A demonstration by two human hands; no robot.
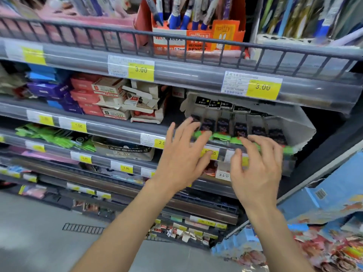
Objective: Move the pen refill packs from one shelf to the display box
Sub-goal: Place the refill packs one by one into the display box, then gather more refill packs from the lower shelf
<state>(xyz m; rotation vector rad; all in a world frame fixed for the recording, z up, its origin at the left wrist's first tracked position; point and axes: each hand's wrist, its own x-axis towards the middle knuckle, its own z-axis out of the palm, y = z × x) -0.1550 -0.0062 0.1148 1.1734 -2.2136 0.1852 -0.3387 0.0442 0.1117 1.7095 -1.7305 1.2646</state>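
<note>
A white display box (298,126) sits on the second shelf at the right, tilted toward me. Inside stand several pen refill packs (223,122) with black header cards, dark bodies and green bottoms, lined up in a row. My left hand (182,156) is spread with straight fingers, its fingertips at the left end of the box's front edge by the green ends. My right hand (257,169) hovers with loosely bent fingers in front of the box's middle, holding nothing. The picture is blurred by motion.
Left of the box on the same shelf lie white and red cartons (117,99) and blue and purple packs (47,85). Price rails with yellow tags (263,89) run along each shelf front. An orange pencil display (198,36) stands on the shelf above. A blue printed carton (322,213) sits lower right.
</note>
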